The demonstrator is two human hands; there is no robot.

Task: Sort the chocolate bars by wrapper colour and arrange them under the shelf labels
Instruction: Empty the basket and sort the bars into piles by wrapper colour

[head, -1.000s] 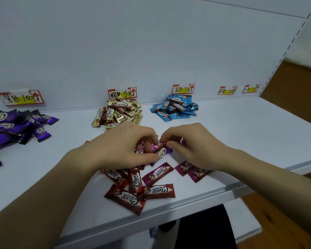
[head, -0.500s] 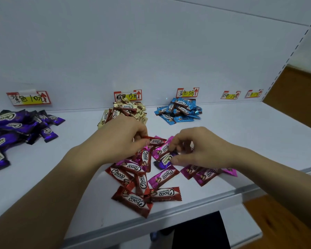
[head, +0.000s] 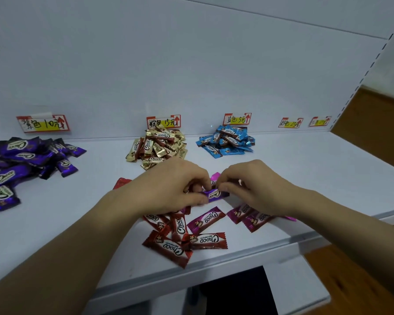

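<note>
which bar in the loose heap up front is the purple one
The purple bar pinched between the left hand and right hand. Around it lie only red bars and magenta bars.

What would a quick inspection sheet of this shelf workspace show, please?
Surface: white shelf, bars lying on it.
Job's things: purple pile, gold pile and blue pile lie under their labels; red bars and pink bars lie mixed near the front edge.
Clutter: nothing seen.
Hands: left hand and right hand both pinch one purple bar.
Cables: nothing seen.
Surroundings: white back panel; wooden floor at right.
</note>
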